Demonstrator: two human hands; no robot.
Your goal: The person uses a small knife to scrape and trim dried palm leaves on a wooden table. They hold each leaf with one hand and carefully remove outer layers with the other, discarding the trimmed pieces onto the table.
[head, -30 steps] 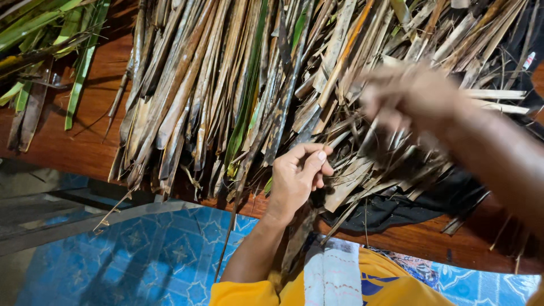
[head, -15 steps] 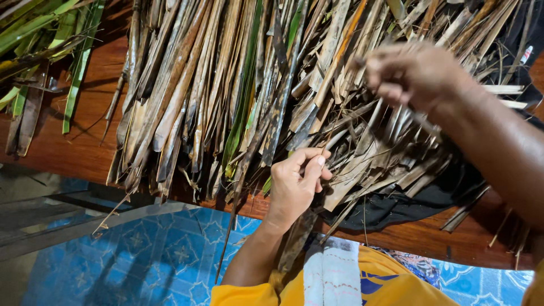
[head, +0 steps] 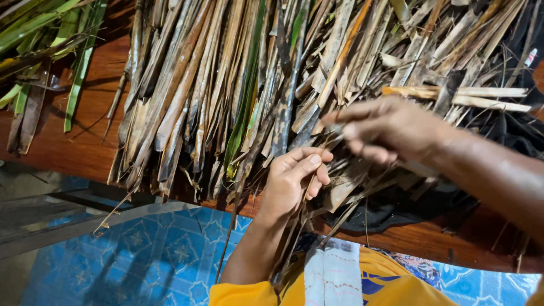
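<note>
My left hand [head: 292, 181] is clenched on a thin dry leaf strip [head: 294, 226] that hangs over the near edge of the worktop [head: 73, 150]. My right hand [head: 385, 127] hovers just above, fingers pinched on fine strands from the heap of dried palm leaves [head: 226, 85]; it is blurred, so the exact hold is unclear. Green leaves [head: 39, 34] lie at the far left corner, dark cloth [head: 396, 207] under the heap.

green leaves [head: 34, 34] — wooden table [head: 85, 147], blue floor [head: 141, 260], black cloth [head: 396, 207]
</note>
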